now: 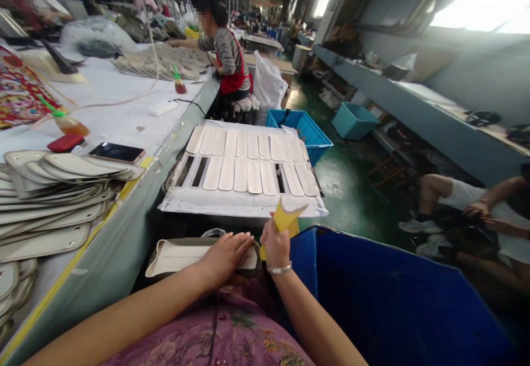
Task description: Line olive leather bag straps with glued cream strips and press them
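Note:
My left hand (pixel 227 255) lies flat, its fingers stretched out, on a long cream panel (pixel 182 255) on a dark support close to my body. Just right of it, my right hand (pixel 275 242) is wrapped round a yellow tool (pixel 285 216) with a flared end that points up. Beyond both hands, two rows of pale strips with rounded ends (pixel 241 174) lie on a white-covered rack (pixel 248 203). A few dark gaps show between strips in the front row.
Stacked pale panels (pixel 49 206), a phone (pixel 117 152) and a glue bottle (pixel 70 124) lie on the left table (pixel 124 90). A large blue bin (pixel 397 294) stands at the right. A person in a red apron (pixel 232 51) sits beyond the rack; another sits far right.

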`<state>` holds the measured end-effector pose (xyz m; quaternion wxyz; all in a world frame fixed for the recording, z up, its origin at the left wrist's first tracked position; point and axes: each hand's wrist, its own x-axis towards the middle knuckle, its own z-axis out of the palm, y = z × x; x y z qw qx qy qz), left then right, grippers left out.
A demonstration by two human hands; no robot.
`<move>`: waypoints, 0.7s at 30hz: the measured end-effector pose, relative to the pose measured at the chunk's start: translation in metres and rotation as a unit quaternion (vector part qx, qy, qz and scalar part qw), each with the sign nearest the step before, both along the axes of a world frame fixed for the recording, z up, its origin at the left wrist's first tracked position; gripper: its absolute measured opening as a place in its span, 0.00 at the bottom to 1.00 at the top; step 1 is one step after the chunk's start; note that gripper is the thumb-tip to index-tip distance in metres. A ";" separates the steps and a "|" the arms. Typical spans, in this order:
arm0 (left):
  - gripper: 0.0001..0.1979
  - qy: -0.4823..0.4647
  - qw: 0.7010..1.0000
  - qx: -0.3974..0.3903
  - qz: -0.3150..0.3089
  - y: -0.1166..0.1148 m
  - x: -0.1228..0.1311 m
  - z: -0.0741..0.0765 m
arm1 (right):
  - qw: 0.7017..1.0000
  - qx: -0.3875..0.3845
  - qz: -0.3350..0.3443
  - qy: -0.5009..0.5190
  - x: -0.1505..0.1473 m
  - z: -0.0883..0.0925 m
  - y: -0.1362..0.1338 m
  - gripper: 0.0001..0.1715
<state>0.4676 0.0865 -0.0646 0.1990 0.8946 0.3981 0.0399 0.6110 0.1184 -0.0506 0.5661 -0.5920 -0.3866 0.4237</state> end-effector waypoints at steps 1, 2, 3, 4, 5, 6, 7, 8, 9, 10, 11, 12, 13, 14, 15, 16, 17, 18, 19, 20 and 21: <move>0.47 -0.002 1.000 0.004 0.002 -0.001 0.000 -0.001 | 0.999 0.004 -0.014 0.046 0.004 0.001 -0.007 0.19; 0.46 -0.003 1.000 0.009 0.004 -0.002 -0.001 -0.001 | 0.995 0.008 -0.029 0.095 0.008 0.002 -0.015 0.20; 0.46 -0.002 1.000 0.012 0.004 -0.003 -0.001 -0.002 | 0.989 0.011 -0.044 0.138 0.010 0.002 -0.022 0.21; 0.46 0.000 1.000 0.014 0.003 -0.003 -0.001 -0.003 | 0.984 0.014 -0.054 0.167 0.010 0.001 -0.028 0.21; 0.46 0.001 1.000 0.014 0.003 -0.003 -0.001 -0.003 | 0.982 0.013 -0.061 0.178 0.009 -0.001 -0.033 0.21; 0.45 0.002 1.000 0.014 0.002 -0.003 -0.001 -0.004 | 0.981 0.009 -0.068 0.181 0.007 -0.003 -0.036 0.21; 0.45 0.002 1.000 0.013 0.001 -0.003 -0.001 -0.004 | 0.981 0.004 -0.075 0.179 0.005 -0.006 -0.037 0.21; 0.44 0.002 1.000 0.012 0.002 -0.003 -0.001 -0.004 | 0.982 0.000 -0.078 0.170 0.002 -0.008 -0.037 0.21; 0.44 0.002 1.000 0.012 0.002 -0.003 0.000 -0.004 | 0.985 -0.002 -0.078 0.157 -0.001 -0.010 -0.036 0.21; 0.43 0.004 1.000 0.012 0.002 -0.002 0.002 -0.004 | 0.987 -0.002 -0.076 0.140 -0.003 -0.012 -0.034 0.22; 0.43 0.007 1.000 0.015 0.003 -0.002 0.003 -0.004 | 0.990 -0.001 -0.074 0.122 -0.005 -0.013 -0.032 0.22; 0.42 0.013 1.000 0.017 0.004 -0.002 0.004 -0.004 | 0.992 -0.001 -0.068 0.105 -0.006 -0.014 -0.030 0.23; 0.42 0.019 1.000 0.020 0.004 -0.002 0.005 -0.003 | 0.994 -0.003 -0.056 0.092 -0.006 -0.013 -0.027 0.24; 0.43 0.022 1.000 0.022 0.004 -0.003 0.006 -0.003 | 0.995 -0.008 -0.040 0.087 -0.005 -0.012 -0.025 0.24; 0.44 0.021 0.999 0.023 0.006 -0.004 0.006 -0.003 | 0.995 -0.016 -0.021 0.093 -0.004 -0.011 -0.023 0.24; 0.45 0.016 1.000 0.023 0.007 -0.005 0.005 -0.003 | 0.994 -0.023 -0.001 0.108 -0.002 -0.009 -0.020 0.24; 0.46 0.007 1.000 0.021 0.008 -0.006 0.004 -0.003 | 0.991 -0.025 0.011 0.132 0.000 -0.007 -0.016 0.23; 0.47 -0.004 1.000 0.019 0.010 -0.007 0.002 -0.003 | 0.987 -0.021 0.015 0.158 0.001 -0.004 -0.012 0.21; 0.48 -0.015 1.000 0.018 0.014 -0.008 -0.001 -0.002 | 0.983 -0.011 0.009 0.182 0.002 -0.003 -0.007 0.21; 0.48 -0.022 0.999 0.016 0.018 -0.008 -0.002 -0.002 | 0.979 0.002 0.000 0.202 0.002 -0.002 -0.002 0.20; 0.48 -0.028 0.999 0.014 0.022 -0.008 -0.004 -0.002 | 0.977 0.014 -0.006 0.214 0.002 -0.002 0.002 0.20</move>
